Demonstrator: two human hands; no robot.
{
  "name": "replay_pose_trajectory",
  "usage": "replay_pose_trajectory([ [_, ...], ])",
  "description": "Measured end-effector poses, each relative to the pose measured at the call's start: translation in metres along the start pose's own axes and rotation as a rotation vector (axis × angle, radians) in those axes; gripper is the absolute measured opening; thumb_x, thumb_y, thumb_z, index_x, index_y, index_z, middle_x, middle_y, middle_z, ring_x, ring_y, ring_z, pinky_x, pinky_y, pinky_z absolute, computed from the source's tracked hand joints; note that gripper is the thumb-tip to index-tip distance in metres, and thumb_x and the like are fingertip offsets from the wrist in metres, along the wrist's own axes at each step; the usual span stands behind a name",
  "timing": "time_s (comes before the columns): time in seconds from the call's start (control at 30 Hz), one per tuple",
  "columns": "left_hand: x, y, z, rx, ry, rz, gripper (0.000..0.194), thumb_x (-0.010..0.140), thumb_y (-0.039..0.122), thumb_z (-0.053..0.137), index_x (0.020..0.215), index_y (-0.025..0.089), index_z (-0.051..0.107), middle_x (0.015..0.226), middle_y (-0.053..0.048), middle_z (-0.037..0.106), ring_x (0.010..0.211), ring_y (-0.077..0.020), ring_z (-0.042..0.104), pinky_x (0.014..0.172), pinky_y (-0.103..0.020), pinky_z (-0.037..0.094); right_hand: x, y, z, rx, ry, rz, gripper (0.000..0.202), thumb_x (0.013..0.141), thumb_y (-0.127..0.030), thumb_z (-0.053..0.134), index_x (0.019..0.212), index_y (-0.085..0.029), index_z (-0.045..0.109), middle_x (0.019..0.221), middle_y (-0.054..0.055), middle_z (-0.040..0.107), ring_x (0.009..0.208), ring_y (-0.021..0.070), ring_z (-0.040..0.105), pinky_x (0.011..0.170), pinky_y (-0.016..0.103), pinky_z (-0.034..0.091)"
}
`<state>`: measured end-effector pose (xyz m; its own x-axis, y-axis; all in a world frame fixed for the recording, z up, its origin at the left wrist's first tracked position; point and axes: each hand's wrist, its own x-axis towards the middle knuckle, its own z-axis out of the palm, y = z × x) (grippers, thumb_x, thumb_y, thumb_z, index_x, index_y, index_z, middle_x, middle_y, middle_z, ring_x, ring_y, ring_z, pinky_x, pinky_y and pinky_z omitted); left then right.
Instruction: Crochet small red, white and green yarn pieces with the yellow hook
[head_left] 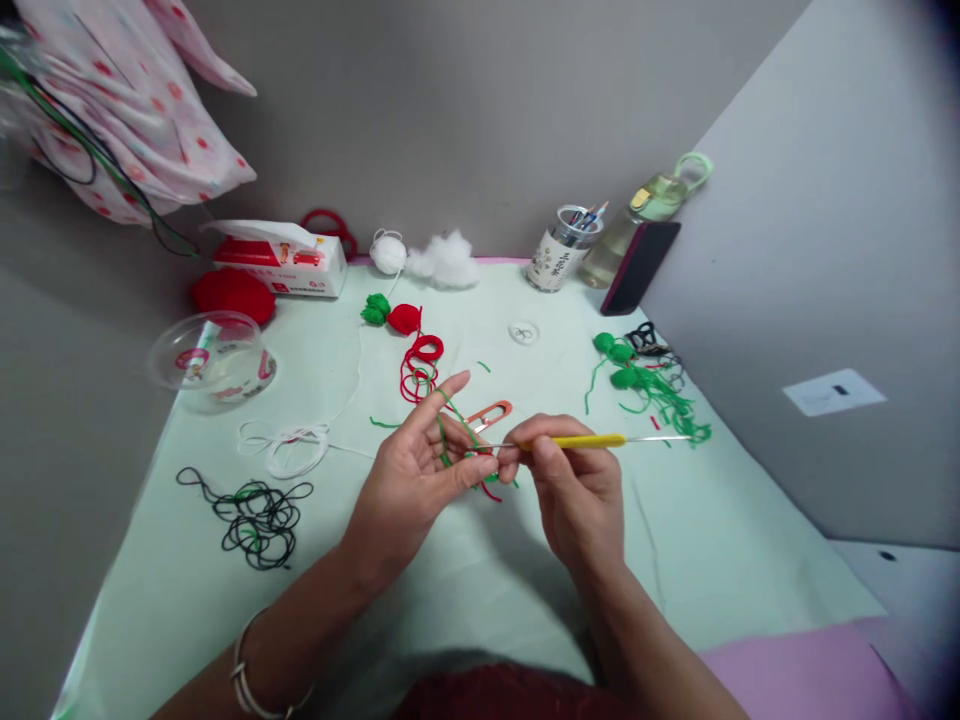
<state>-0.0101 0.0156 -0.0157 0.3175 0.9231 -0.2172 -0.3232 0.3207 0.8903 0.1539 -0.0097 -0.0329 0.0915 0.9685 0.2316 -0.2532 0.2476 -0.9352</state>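
Observation:
In the head view, my right hand (574, 495) grips a crochet hook (585, 441) by its yellow handle, its thin metal tip pointing left toward my other hand. Green yarn (459, 412) runs over the raised index finger of my left hand (405, 470). Between that thumb and the other fingers I pinch a small green and red crochet piece (486, 478), mostly hidden by my fingertips. The hook's tip meets the work there. Just behind my hands lies an orange thread cutter or clip (491, 414) on the pale green tabletop.
A black cord tangle (259, 525) and white cord (292, 448) lie left. Red yarn (420, 372) is behind my hands; green yarn pieces (660, 390) lie right. Along the back stand a tissue box (300, 265), white stuffing (446, 262), a pen holder (553, 260), a bottle (611, 245) and a phone (641, 268).

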Motion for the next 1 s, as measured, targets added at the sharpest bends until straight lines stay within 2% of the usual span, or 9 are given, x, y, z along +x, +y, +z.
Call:
replay_pose_trajectory([
  [0.2,-0.002,0.001,0.0,-0.033,0.001,0.006,0.084,0.08,0.022,0.086,0.156,0.021,0.05,0.088,0.002,0.067,0.086,-0.0153,0.068,0.086,-0.029,0.056,0.006,-0.008,0.005,0.143,-0.031,0.049,0.017,0.097,-0.034,0.074,0.089,-0.021,0.081,0.078,0.001,0.073,0.069,0.0119,0.069,0.069,0.024,0.058],
  [0.3,-0.002,0.002,-0.001,-0.016,0.039,0.016,0.077,0.079,0.019,0.088,0.149,0.023,0.057,0.085,0.004,0.065,0.086,-0.0135,0.066,0.085,-0.026,0.056,0.006,-0.009,0.007,0.162,-0.012,0.065,0.013,0.097,-0.032,0.073,0.092,-0.023,0.081,0.083,0.001,0.073,0.071,0.0122,0.068,0.068,0.025,0.057],
  [0.4,-0.003,0.004,0.0,-0.023,0.044,0.028,0.065,0.079,0.019,0.089,0.14,0.025,0.066,0.082,0.005,0.064,0.086,-0.0128,0.067,0.087,-0.025,0.057,0.002,-0.005,0.006,0.07,0.001,0.005,0.014,0.101,-0.029,0.068,0.103,-0.026,0.081,0.091,0.002,0.074,0.077,0.014,0.07,0.073,0.028,0.058],
  [0.53,-0.003,0.005,0.001,-0.1,-0.026,0.01,0.041,0.079,0.02,0.091,0.117,0.025,0.078,0.08,0.006,0.065,0.081,-0.0107,0.07,0.083,-0.023,0.058,-0.004,-0.002,0.005,-0.161,0.036,-0.189,0.021,0.104,-0.022,0.062,0.111,-0.03,0.081,0.095,0.003,0.075,0.089,0.0167,0.07,0.085,0.033,0.056],
  [0.63,-0.003,0.005,0.001,-0.127,-0.043,-0.004,0.035,0.08,0.021,0.09,0.112,0.025,0.08,0.081,0.005,0.065,0.086,-0.012,0.073,0.084,-0.023,0.058,-0.004,-0.001,0.003,-0.245,0.035,-0.214,0.022,0.105,-0.024,0.062,0.116,-0.029,0.08,0.094,0.004,0.075,0.09,0.0186,0.071,0.086,0.036,0.056],
  [0.73,-0.003,0.005,0.002,-0.122,-0.026,-0.016,0.037,0.08,0.02,0.089,0.115,0.024,0.078,0.083,0.004,0.068,0.089,-0.0139,0.074,0.084,-0.024,0.058,-0.004,0.0,0.001,-0.211,0.023,-0.165,0.021,0.105,-0.027,0.061,0.116,-0.029,0.079,0.095,0.004,0.075,0.088,0.0187,0.072,0.082,0.034,0.057],
  [0.83,-0.003,0.006,0.003,-0.13,-0.001,-0.021,0.05,0.079,0.018,0.089,0.126,0.023,0.073,0.083,0.004,0.068,0.087,-0.0144,0.073,0.086,-0.026,0.058,-0.003,-0.001,0.001,-0.201,0.015,-0.138,0.019,0.105,-0.029,0.062,0.113,-0.028,0.079,0.095,0.004,0.075,0.086,0.0183,0.072,0.078,0.033,0.058],
  [1.0,-0.002,0.003,0.003,-0.115,-0.004,-0.015,0.079,0.078,0.019,0.09,0.15,0.025,0.059,0.085,0.002,0.069,0.093,-0.0169,0.07,0.088,-0.028,0.056,-0.003,-0.009,0.007,-0.342,-0.012,-0.259,0.017,0.101,-0.021,0.067,0.107,-0.028,0.081,0.09,0.003,0.074,0.085,0.0172,0.068,0.073,0.03,0.057],
])
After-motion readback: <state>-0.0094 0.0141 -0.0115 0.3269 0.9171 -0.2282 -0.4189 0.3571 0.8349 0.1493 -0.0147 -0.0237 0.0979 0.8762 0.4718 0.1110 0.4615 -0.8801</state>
